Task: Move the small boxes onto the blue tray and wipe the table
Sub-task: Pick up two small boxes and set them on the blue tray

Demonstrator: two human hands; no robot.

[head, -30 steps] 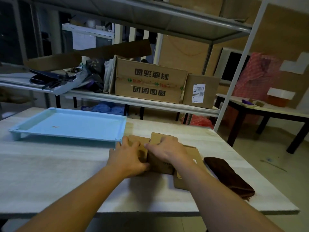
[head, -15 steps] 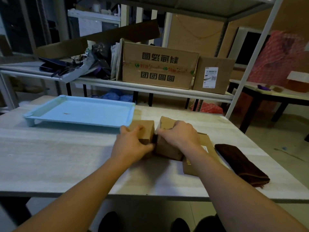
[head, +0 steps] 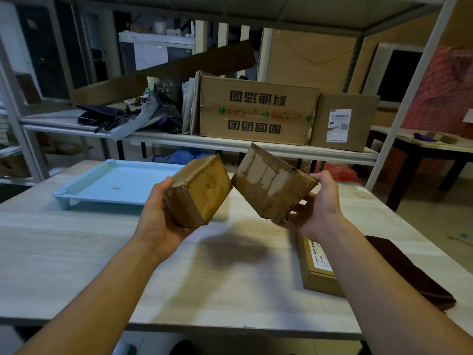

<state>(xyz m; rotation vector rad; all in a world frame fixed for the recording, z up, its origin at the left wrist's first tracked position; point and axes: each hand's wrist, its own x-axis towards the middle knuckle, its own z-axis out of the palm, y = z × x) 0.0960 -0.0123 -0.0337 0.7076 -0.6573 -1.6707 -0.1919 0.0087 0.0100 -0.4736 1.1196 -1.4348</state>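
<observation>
Under right forearm, half-hidden flat box

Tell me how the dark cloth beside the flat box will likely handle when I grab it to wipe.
The cloth lies folded flat at the table's right edge, so it is probably limp and will likely unfold when lifted by one corner. It looks soft and thin, so likely light. It partly overhangs the edge, so a sideways push might drop it.

Dim, warm light is falling from overhead, throwing a soft, smeared shadow on the table. The wide lens is bending the shelf posts at the edges. Everything is looking slightly blurred, and the far room is sinking into murk.
</observation>
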